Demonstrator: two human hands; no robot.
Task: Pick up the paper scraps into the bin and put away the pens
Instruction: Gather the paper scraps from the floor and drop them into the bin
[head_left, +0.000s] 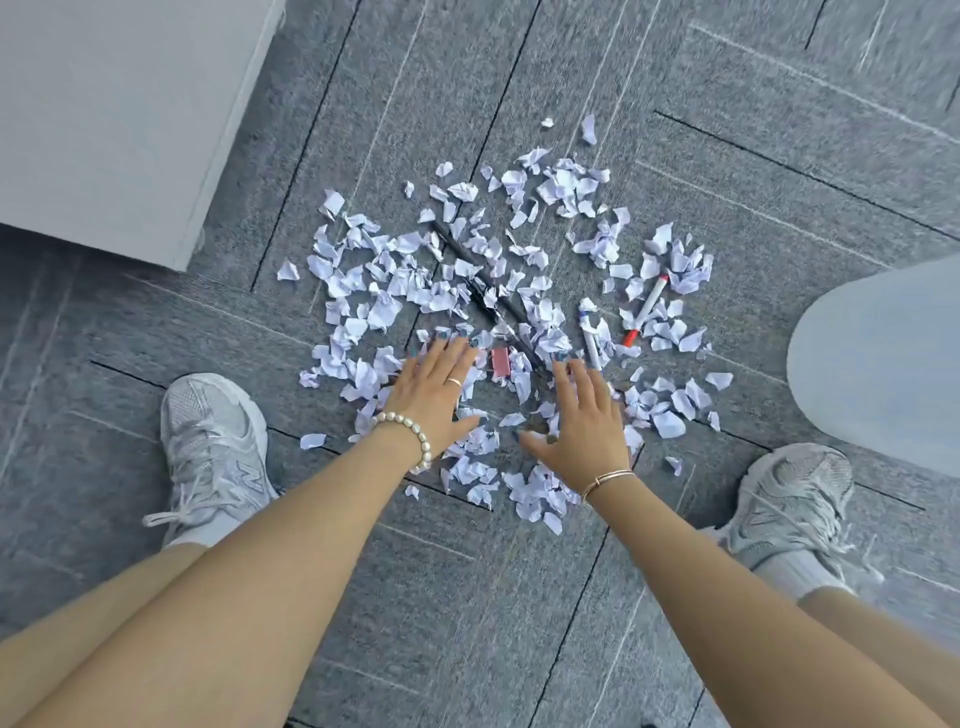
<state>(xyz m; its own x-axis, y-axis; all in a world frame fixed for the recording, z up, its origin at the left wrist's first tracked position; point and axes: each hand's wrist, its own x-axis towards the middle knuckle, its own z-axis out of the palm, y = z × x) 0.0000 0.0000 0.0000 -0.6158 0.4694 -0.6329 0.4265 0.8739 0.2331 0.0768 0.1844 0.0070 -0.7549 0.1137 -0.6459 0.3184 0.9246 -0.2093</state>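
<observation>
Head view: your left hand (439, 387) and right hand (582, 421) lie flat, fingers spread, on the paper scraps (483, 291) piled mid-carpet (467, 597), gripping nothing. Red-capped pen (645, 310) at 2 o'clock of the right hand, blue pen (590, 338) at 12, black pens (480, 283) mid-pile.

Head view, steeply down, seemingly close.
</observation>
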